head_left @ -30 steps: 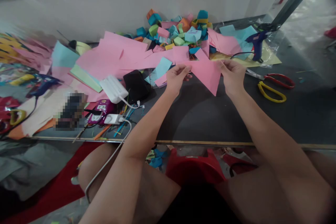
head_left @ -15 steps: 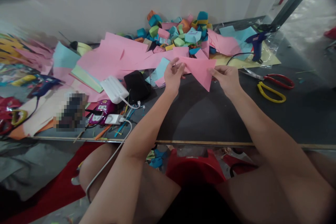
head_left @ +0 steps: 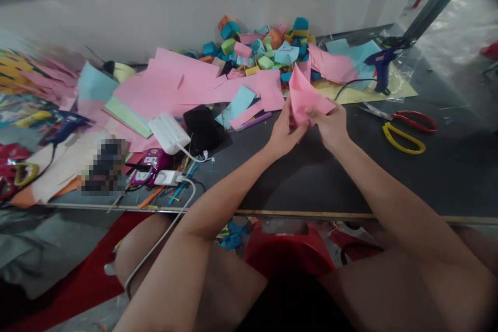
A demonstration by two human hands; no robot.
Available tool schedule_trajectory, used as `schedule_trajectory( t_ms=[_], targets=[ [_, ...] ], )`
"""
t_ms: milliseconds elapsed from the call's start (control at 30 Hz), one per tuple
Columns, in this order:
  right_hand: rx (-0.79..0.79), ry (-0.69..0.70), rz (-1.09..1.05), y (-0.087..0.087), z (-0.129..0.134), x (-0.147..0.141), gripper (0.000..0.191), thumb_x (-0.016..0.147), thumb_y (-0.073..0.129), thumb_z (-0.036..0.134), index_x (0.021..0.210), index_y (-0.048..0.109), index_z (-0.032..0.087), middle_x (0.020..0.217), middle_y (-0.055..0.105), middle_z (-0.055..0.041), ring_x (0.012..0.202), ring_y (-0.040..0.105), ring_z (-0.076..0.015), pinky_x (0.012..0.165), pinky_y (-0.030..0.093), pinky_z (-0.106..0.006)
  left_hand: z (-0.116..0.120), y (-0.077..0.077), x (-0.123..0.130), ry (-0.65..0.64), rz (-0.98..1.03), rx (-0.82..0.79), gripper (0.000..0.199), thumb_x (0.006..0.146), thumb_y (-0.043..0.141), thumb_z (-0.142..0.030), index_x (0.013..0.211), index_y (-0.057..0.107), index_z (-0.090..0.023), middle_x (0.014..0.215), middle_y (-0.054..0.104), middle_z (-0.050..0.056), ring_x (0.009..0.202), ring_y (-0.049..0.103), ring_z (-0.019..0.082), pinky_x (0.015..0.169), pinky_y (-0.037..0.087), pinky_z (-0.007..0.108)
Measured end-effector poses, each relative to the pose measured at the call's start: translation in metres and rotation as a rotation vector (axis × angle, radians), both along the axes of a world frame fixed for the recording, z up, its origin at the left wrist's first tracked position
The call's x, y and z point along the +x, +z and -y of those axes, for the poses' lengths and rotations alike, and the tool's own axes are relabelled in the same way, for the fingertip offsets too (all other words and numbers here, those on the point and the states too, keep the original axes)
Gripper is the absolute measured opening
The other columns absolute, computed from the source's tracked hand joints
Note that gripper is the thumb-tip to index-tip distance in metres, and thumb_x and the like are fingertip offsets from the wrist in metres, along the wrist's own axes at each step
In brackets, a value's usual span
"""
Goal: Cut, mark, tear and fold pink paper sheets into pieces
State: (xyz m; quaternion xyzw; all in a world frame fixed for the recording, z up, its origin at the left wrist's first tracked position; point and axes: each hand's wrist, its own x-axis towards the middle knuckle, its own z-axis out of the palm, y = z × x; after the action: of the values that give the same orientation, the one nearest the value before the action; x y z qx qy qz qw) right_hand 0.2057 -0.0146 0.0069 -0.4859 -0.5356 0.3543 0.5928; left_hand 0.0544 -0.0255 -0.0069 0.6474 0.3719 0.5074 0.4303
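A sheet of pink paper (head_left: pixel 305 96), bent into a loose fold with one corner pointing up, is held above the dark table. My left hand (head_left: pixel 287 132) grips its lower left part, fingers behind and thumb in front. Pressed on the paper's lower right side is the thumb of my right hand (head_left: pixel 332 124), whose other fingers are partly hidden behind it. Both hands are close together. Left of them lie a purple pen-like stick (head_left: pixel 254 121) and a flat pink paper piece (head_left: pixel 271 91).
Scissors (head_left: pixel 406 129) with red and yellow handles lie at right, below a blue glue gun (head_left: pixel 381 70). Folded paper pieces (head_left: pixel 266 57) are heaped by the wall. Left are a white power strip (head_left: pixel 169 132), a black pouch (head_left: pixel 202 127) and another glue gun (head_left: pixel 68 125).
The pink paper has gone from a stretched triangle to a loose fold with its corner up. My left hand has moved right and down, nearer my right hand.
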Motion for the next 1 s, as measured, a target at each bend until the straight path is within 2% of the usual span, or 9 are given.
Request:
schedule_trajectory(
  t_ms=[67,200,367,467,600,667,767,900,1000],
  targets=[
    [-0.004,-0.010,0.020,-0.004,-0.003,0.003,0.062,0.064,0.086,0.081,0.084,0.070,0.024,0.084,0.074,-0.0103,0.085,0.072,-0.0302,0.072,0.063,-0.050,-0.002,0.001,-0.002,-0.008,-0.009,-0.009,0.086,0.083,0.080,-0.034,0.161,0.045,-0.029,0.146,0.066,0.012,0.107,0.073,0.023,0.085,0.062,0.032],
    [0.015,-0.020,0.084,-0.009,-0.005,0.005,0.060,0.067,0.084,0.080,0.086,0.069,0.025,0.084,0.071,-0.0094,0.088,0.070,-0.0304,0.076,0.062,-0.051,-0.001,0.002,-0.003,0.024,-0.129,0.020,0.102,0.071,0.089,-0.027,0.162,0.043,-0.024,0.144,0.067,0.015,0.115,0.072,0.031,0.099,0.059,0.041],
    [0.014,-0.058,0.071,-0.004,0.000,0.003,0.065,0.056,0.087,0.085,0.077,0.064,0.027,0.075,0.065,-0.0059,0.080,0.067,-0.0285,0.072,0.061,-0.049,0.004,0.002,-0.003,0.023,-0.146,0.023,0.092,0.078,0.086,-0.034,0.160,0.045,-0.025,0.130,0.075,0.012,0.104,0.076,0.031,0.100,0.058,0.044],
    [0.013,-0.040,0.060,-0.003,0.000,0.004,0.069,0.052,0.086,0.088,0.073,0.059,0.027,0.073,0.063,-0.0052,0.078,0.065,-0.0275,0.070,0.059,-0.048,0.001,0.001,-0.006,-0.006,-0.119,0.054,0.084,0.081,0.085,-0.043,0.156,0.050,-0.025,0.138,0.072,0.013,0.118,0.073,0.032,0.106,0.056,0.043],
    [0.010,-0.005,0.100,-0.001,0.000,0.007,0.073,0.050,0.084,0.090,0.076,0.058,0.027,0.077,0.062,-0.0052,0.080,0.063,-0.0264,0.071,0.057,-0.045,-0.004,0.001,-0.007,-0.049,-0.115,0.073,0.091,0.072,0.094,-0.053,0.150,0.056,-0.026,0.148,0.066,0.013,0.139,0.063,0.036,0.115,0.052,0.046],
    [-0.001,0.065,0.099,0.004,0.002,0.008,0.077,0.044,0.083,0.093,0.075,0.058,0.027,0.076,0.061,-0.0044,0.079,0.061,-0.0257,0.070,0.056,-0.045,-0.004,0.001,-0.007,-0.085,-0.121,0.072,0.088,0.070,0.095,-0.056,0.145,0.061,-0.025,0.139,0.072,0.013,0.135,0.065,0.036,0.113,0.053,0.047],
    [0.011,0.214,0.090,0.013,0.005,0.007,0.084,0.035,0.076,0.101,0.071,0.058,0.027,0.076,0.060,-0.0041,0.075,0.059,-0.0246,0.069,0.054,-0.044,-0.002,0.004,-0.006,-0.148,-0.131,0.074,0.069,0.074,0.092,-0.057,0.129,0.070,-0.023,0.114,0.079,0.011,0.120,0.073,0.034,0.106,0.057,0.046],
    [0.077,0.290,0.151,0.020,0.009,0.005,0.091,0.041,0.056,0.113,0.065,0.057,0.026,0.071,0.054,-0.0038,0.068,0.050,-0.0205,0.065,0.048,-0.040,0.002,0.008,-0.006,-0.234,-0.138,0.071,0.044,0.077,0.089,-0.054,0.102,0.076,-0.020,0.083,0.076,0.008,0.099,0.075,0.032,0.099,0.059,0.045],
    [0.105,0.293,0.183,0.022,0.010,0.004,0.095,0.044,0.037,0.118,0.060,0.051,0.025,0.066,0.047,-0.0024,0.066,0.048,-0.0190,0.063,0.046,-0.038,0.002,0.008,-0.008,-0.228,-0.122,0.042,0.039,0.078,0.088,-0.050,0.100,0.075,-0.020,0.079,0.075,0.006,0.097,0.075,0.031,0.098,0.059,0.045]
  ],
)
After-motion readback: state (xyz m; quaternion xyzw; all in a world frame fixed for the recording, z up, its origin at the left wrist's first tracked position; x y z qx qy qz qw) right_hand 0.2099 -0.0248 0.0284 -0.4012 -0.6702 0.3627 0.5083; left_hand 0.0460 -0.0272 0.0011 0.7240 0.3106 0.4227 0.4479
